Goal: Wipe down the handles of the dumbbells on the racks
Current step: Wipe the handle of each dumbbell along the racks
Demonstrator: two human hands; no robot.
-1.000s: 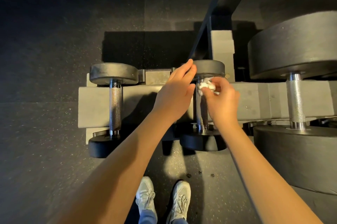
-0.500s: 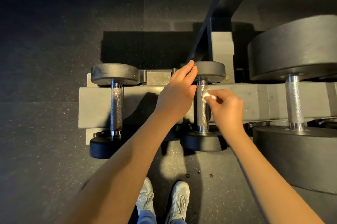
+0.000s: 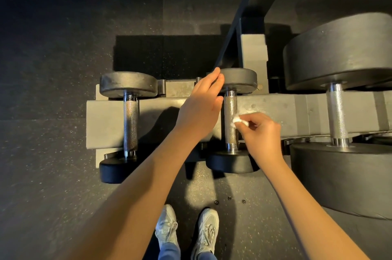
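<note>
Lying across the rack (image 3: 282, 111), the likely heavy dumbbell (image 3: 229, 164) is steadied at its far head (image 3: 240, 79) by the straight-fingered left grip (image 3: 201, 109), a soft wad (image 3: 236, 120) being pinched against its knurled handle (image 3: 230, 134) by the right grip (image 3: 262, 132).

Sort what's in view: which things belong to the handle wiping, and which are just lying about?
In the job: white wipe pinched in right hand, against middle dumbbell handle; left hand on its far head; left dumbbell; large dumbbell.
Lying about: small dark bits on floor.

Dim warm light, hard dark shadows — sharp focus, wide-angle bending at edges
</note>
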